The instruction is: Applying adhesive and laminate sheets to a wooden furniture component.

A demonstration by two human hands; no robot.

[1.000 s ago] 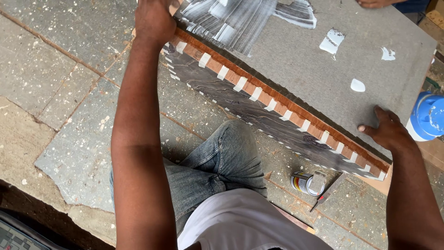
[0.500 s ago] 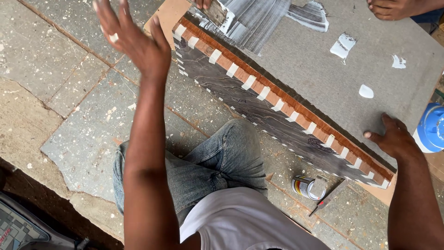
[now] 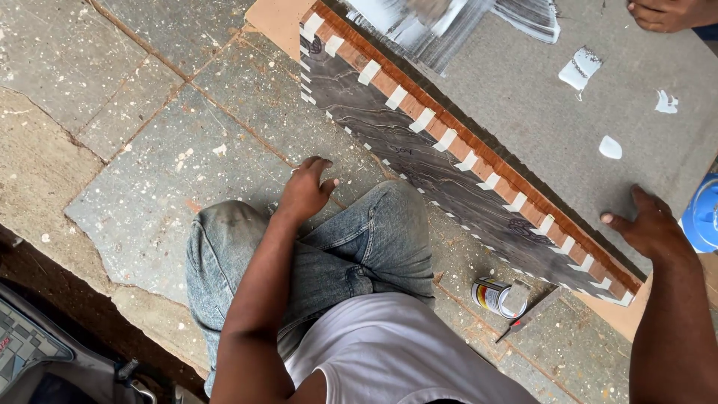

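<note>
A long grey board [image 3: 538, 127] lies across the stone floor, its near edge a brown strip crossed by several pieces of white tape, with a dark wood-grain face [image 3: 419, 172] below it. White paste is smeared and dabbed on its top. My left hand [image 3: 308, 188] rests on my jeans-clad knee, fingers loosely apart, holding nothing. My right hand [image 3: 649, 228] lies flat on the board's near right end, fingers spread.
A small tin [image 3: 496, 296] lies on its side on the floor with a flat blade [image 3: 532, 313] beside it. Part of a blue container [image 3: 703, 213] shows at the right edge. Another person's hand [image 3: 666, 13] rests on the board's far side. A dark bag [image 3: 45, 359] sits bottom left.
My left hand left the board's far corner, swung up and back, and came down onto my knee. My right hand stayed on the board's right end.
</note>
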